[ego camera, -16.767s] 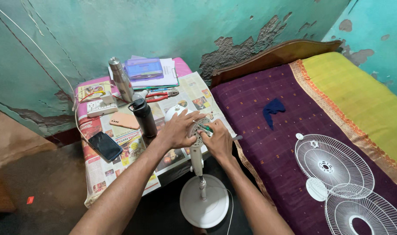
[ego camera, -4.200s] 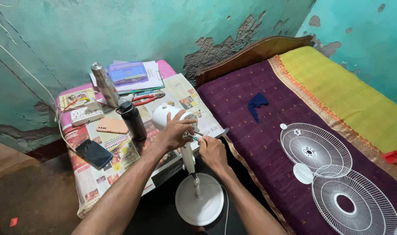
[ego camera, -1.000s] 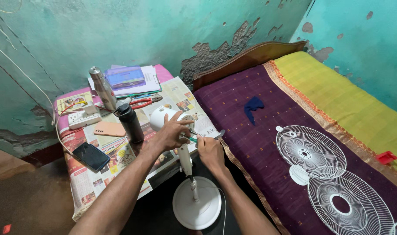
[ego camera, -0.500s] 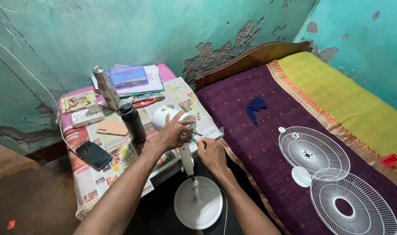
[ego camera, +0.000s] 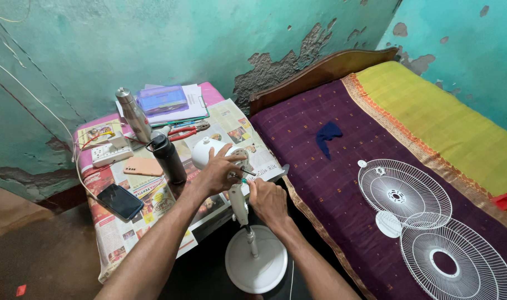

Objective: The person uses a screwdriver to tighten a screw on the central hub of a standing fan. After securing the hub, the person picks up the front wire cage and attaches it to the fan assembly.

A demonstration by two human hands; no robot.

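Note:
A white stand fan without its grilles stands on the floor, its round base below and its motor housing level with the table edge. My left hand grips the motor head from the front. My right hand is closed on a green-handled screwdriver, whose tip points at the motor head just beside my left fingers. Most of the screwdriver is hidden inside my fist.
A low table covered in newspaper holds a black bottle, steel bottle, two phones, a power strip, red pliers and stacked books. Two fan grilles and a blue cloth lie on the purple bed.
The view has shifted slightly. My right hand has dropped a little lower beside the fan neck with the screwdriver; my left hand stays on the motor head.

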